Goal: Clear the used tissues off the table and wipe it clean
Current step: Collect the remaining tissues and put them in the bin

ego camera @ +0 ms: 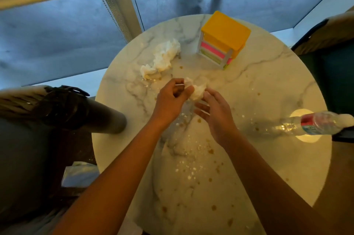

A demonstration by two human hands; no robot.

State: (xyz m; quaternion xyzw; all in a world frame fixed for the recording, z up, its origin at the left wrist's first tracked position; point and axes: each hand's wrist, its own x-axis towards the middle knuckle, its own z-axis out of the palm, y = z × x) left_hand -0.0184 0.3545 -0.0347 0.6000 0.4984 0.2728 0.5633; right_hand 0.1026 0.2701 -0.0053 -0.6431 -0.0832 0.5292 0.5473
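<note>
bottle [316,122] cap end cut by right edge; small tissue [197,91] partly hidden behind fingers [177,83]

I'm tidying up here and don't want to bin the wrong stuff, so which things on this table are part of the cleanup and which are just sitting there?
Part of the job:
- crumpled tissue held by the left hand
- tissue pile
- brown spots
- marble table

Just lying about:
- yellow box
- plastic bottle
- dark tumbler
</note>
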